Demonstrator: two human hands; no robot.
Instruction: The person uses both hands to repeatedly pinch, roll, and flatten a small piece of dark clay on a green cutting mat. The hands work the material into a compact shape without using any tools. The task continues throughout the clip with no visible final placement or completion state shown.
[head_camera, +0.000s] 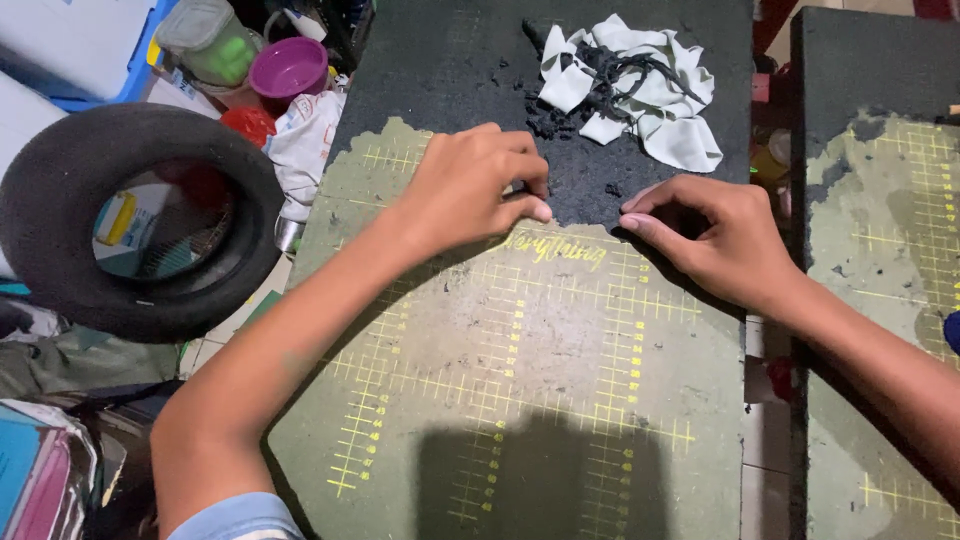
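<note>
- Desk (560, 400) fills the middle of the view: a worn green cutting mat with yellow ruled lines, its far part covered by a rough black layer (470, 70) whose ragged edge runs across the mat.
- Second mat (880, 250) of the same kind lies to the right of the desk, apart from it by a narrow gap.
- Tyre (135, 225), black and lying flat, sits left of the desk, with clutter showing through its hole.
- Left hand (470, 190) rests on the desk at the edge of the black layer, thumb and forefinger pinched narrow on that edge; what lies between the fingertips is too small to tell.
- Right hand (715, 235) rests just beside it on the same edge, fingers curled and thumb pressed to forefinger in a narrow grip, touching the black layer's border.
- Pile of white scraps (640, 85) tangled with black cord lies on the black layer, beyond both hands.
- White cloth (305, 145) hangs just off the desk's left side.
- Purple bowl (288, 68) stands beyond the cloth, left of the desk.
- Clear jar with green contents (212, 42) stands beside the bowl.
- Black crumbs (550, 120) lie scattered between the scraps and the hands.
</note>
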